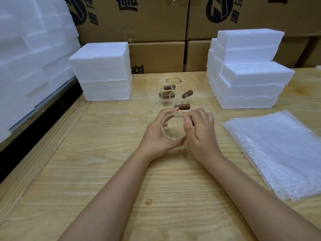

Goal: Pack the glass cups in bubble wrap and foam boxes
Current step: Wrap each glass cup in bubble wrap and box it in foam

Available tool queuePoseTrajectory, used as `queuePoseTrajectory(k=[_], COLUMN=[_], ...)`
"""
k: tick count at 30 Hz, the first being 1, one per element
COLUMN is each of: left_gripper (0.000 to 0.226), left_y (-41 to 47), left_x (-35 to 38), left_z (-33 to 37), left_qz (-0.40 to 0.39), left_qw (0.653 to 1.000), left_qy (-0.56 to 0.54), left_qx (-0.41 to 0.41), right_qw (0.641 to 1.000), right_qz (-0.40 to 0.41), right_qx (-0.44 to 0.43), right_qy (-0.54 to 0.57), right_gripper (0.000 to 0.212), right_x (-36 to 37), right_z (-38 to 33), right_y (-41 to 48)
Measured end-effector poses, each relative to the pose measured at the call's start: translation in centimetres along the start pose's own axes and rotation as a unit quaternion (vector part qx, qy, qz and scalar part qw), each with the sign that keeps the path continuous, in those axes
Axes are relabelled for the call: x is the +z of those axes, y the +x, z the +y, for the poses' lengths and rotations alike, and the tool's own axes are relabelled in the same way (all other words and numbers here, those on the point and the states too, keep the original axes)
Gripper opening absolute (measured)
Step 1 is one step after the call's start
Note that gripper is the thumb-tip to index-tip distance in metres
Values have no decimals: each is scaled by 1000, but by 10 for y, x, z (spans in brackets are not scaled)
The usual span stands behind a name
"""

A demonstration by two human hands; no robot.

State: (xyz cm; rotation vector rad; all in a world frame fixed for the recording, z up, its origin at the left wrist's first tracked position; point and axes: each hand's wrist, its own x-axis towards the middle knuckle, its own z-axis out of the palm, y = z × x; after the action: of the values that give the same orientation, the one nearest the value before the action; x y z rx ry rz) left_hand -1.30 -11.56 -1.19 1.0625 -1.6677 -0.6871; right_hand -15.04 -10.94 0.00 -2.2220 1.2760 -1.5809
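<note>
One cup (173,127) is held above the table (104,171), near the other cups (165,94): the left hand (156,138) curls round its wall, the right hand (201,129) grips its side with curled fingers. The step seems taking a cup; next it needs gentle laying on the bubble wrap (278,153)

Lighting is bright and even, from overhead; shadows on the wooden table (104,171) are faint and soft. The foam stack (26,58) at left is nearly blown out, the bubble wrap (278,153) glints, and straight edges bow toward the corners.
</note>
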Motion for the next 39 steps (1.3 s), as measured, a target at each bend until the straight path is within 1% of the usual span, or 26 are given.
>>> queuePoseTrajectory(k=[3,6,8,10,14,18,20,23,26,30,34,36,39], left_gripper=[71,73,73,72,68,70,70,80,84,81,80,83,85], left_y=[-2,-5,-7,-8,-8,-6,-5,-3,-4,-4,-5,-6,-7], left_x=[3,5,5,3,1,-1,-1,-1,-2,0,3,3,2], left_z=[2,3,5,7,9,8,9,10,12,9,7,7,8], left_qz=[5,-5,-8,-15,-36,-34,-38,-42,-37,-16,4,3,5], left_qw=[1000,998,995,994,996,996,996,996,995,992,985,983,985], left_qy=[30,63,93,108,86,86,78,81,92,108,127,146,149], left_qx=[-1,-11,-21,-14,-15,-14,-11,-5,18,67,113,111,87], right_qw=[1000,997,995,994,993,990,989,988,986,989,994,995,995], right_qz=[10,28,37,45,91,126,135,147,163,146,106,82,62], right_qx=[11,60,84,97,65,35,20,-3,-14,-5,28,51,79], right_qy=[12,35,32,15,-38,-54,-54,-46,-32,-22,-9,-3,-1], right_gripper=[43,49,42,36,34,32,30,25,19,14,16,19,22], right_x=[0,-2,-3,-4,-6,-8,-8,-8,-6,-4,-4,-5,-5], right_z=[5,9,11,11,8,7,8,9,9,12,15,18,20], right_y=[-2,-4,-5,-5,-2,-1,-2,-2,-1,-3,-3,-3,-2])
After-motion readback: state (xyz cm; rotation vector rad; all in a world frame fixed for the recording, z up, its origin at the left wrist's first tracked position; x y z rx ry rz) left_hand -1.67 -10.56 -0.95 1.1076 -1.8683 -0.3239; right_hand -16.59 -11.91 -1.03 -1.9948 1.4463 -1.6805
